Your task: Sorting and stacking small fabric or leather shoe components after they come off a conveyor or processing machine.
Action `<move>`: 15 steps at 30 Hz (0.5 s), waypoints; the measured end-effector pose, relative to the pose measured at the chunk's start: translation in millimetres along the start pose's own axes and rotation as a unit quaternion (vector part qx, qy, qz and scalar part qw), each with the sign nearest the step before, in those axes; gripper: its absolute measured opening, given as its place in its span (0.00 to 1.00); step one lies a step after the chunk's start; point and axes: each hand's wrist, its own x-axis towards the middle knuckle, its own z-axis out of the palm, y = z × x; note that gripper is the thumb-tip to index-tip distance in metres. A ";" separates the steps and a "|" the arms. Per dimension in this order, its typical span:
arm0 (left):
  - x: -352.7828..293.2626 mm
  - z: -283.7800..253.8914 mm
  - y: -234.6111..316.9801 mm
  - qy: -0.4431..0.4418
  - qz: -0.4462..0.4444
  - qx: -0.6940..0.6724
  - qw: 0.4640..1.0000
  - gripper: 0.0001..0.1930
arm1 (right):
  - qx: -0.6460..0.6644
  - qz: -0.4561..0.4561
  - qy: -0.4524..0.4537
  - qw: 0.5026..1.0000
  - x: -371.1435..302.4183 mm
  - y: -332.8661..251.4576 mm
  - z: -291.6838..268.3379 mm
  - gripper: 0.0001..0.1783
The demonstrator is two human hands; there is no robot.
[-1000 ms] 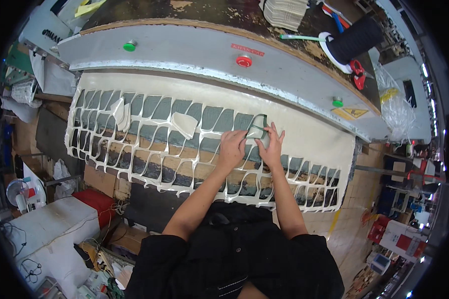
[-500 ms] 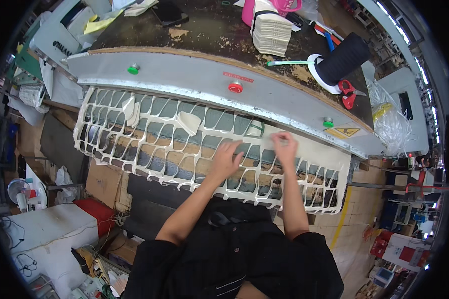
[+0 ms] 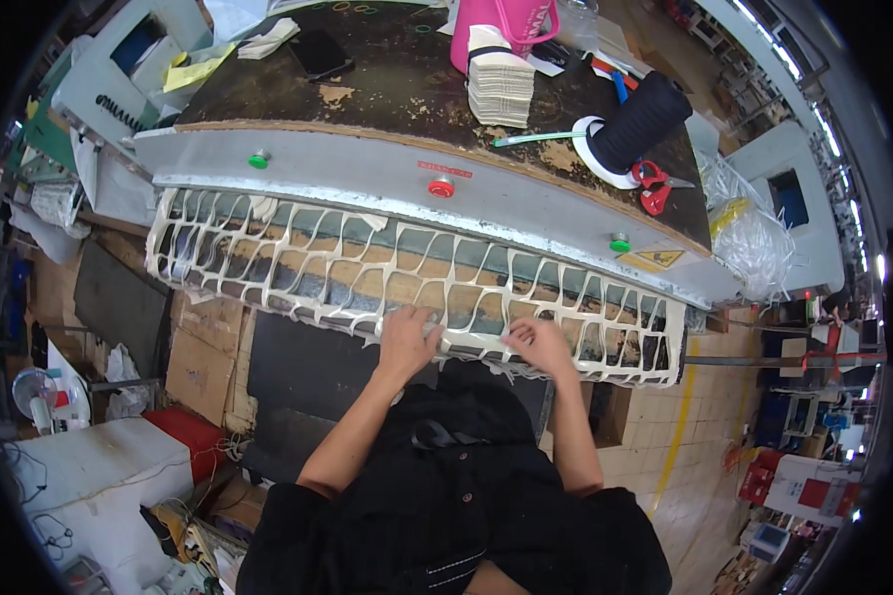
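Note:
A cream sheet [image 3: 446,283] with rows of shaped holes lies like a net over a worn, brown and grey cutting bed [image 3: 357,278]. My left hand [image 3: 407,345] is at the sheet's near edge, its fingers curled over the strip there. A little to the right, my right hand [image 3: 543,347] pinches at the same near edge, its thumb and fingers drawn together. What lies under the fingertips is partly hidden. At the far edge, small cream pieces [image 3: 371,221] show close to the machine's grey beam.
The grey beam [image 3: 337,178] carries green buttons [image 3: 259,159] and a red button [image 3: 441,187]. On the dark worktop above lie a bundle of cream pieces [image 3: 501,91], a black thread cone [image 3: 640,119], red scissors [image 3: 653,186], a pen [image 3: 536,138] and a pink jug [image 3: 511,25].
Both hands have moved from above the middle of the sheet to its near edge. Loose pieces now sit closer to the beam, and the solid cream area at the right no longer shows.

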 end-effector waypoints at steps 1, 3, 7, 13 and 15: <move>-1.3 0.1 -5.2 -0.019 0.014 -0.007 1.000 0.18 | -0.029 -0.009 -0.007 1.000 -12.8 -7.0 9.3 0.19; -3.2 -3.2 -10.3 -0.048 0.017 -0.015 0.999 0.18 | -0.038 -0.022 0.025 0.999 -28.1 -18.3 23.8 0.22; -2.8 -10.3 -9.4 -0.103 0.032 -0.005 0.994 0.18 | -0.061 -0.013 0.084 0.995 -40.4 -25.0 41.3 0.31; 1.3 -9.5 -4.4 -0.085 0.045 0.002 0.995 0.21 | -0.101 0.045 0.109 0.988 -34.0 -30.7 44.0 0.35; 5.3 -7.6 -3.9 -0.066 0.034 0.005 0.997 0.23 | -0.122 0.051 0.110 0.985 -33.2 -30.0 46.3 0.36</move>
